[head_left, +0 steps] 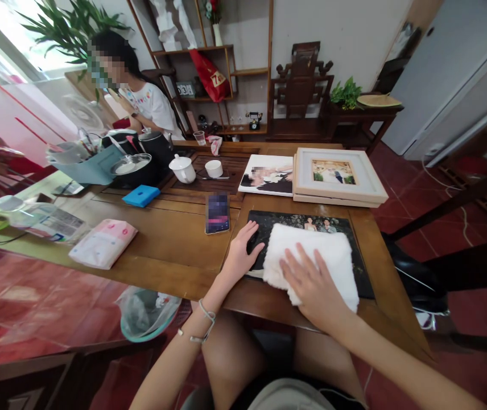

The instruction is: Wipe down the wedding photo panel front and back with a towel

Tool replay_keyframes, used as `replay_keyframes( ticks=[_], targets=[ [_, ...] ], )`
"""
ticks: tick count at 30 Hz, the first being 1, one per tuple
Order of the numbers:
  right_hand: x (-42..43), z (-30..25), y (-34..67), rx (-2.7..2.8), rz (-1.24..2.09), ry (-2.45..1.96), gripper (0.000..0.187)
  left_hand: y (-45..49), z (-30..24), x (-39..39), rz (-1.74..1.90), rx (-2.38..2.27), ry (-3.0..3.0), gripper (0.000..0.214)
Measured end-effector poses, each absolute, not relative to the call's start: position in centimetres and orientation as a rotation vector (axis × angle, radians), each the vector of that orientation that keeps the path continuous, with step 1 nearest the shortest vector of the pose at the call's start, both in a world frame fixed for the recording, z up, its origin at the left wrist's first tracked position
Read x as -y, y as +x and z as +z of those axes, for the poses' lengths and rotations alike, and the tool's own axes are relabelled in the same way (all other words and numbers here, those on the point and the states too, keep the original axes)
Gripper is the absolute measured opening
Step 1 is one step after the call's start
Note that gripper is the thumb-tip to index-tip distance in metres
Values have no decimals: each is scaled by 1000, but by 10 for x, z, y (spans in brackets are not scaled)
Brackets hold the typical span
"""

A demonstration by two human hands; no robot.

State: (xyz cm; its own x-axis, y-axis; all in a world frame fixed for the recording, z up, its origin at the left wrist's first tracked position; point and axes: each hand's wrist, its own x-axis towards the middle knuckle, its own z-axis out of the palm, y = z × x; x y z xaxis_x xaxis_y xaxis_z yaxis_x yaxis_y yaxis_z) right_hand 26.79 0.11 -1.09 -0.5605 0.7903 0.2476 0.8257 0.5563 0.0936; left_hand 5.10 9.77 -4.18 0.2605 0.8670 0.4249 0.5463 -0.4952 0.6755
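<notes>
A dark photo panel (pixel 358 250) showing two people lies flat on the wooden table in front of me. Spread over much of it is a white cloth (pixel 329 250). My right hand (pixel 312 279) rests on the cloth with its fingers stretched out flat. At the panel's left edge, my left hand (pixel 243 250) touches the border, fingers extended and thumb apart. Beyond that hand a phone (pixel 217 213) lies on the table, its screen lit.
Framed photos (pixel 337 173) and a white photo panel (pixel 267 173) sit behind. A white teapot (pixel 182 169), cup (pixel 214 168), blue box (pixel 141 195) and tissue pack (pixel 103 244) stand leftward. Below the edge is a bin (pixel 147 313). Another person (pixel 152 105) sits across.
</notes>
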Motion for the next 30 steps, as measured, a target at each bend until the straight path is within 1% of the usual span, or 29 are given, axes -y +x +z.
replay_keyframes(
  ticks=[3,6,11,14,17,22,24,26,28,30],
  targets=[
    [6,-9,274,2677,-151,-1190,74,51,-42,-95,1112,-1272,2166,43],
    [-11,-6,298,2618,-92,-1325,76,49,-42,-91,1107,-1225,2203,45],
    [-65,-4,337,2386,-222,-1728,63,45,-42,-91,1067,-1140,2231,44],
    [-78,-1,332,2355,-262,-1854,58,44,-44,-93,1068,-1140,2204,40],
    [-64,1,305,2487,-224,-1729,62,44,-47,-95,1066,-1151,2179,39],
    [-12,2,270,2760,-2,-1121,75,43,-48,-95,1031,-1169,2205,39],
    [0,2,278,2783,87,-987,79,43,-47,-95,1032,-1167,2226,40],
    [3,1,300,2763,126,-993,84,44,-46,-94,1038,-1171,2237,40],
    [0,-2,332,2689,80,-1138,87,44,-45,-94,1038,-1183,2238,40],
    [-5,-6,364,2560,-33,-1343,82,45,-45,-94,1035,-1192,2237,40]
  ],
)
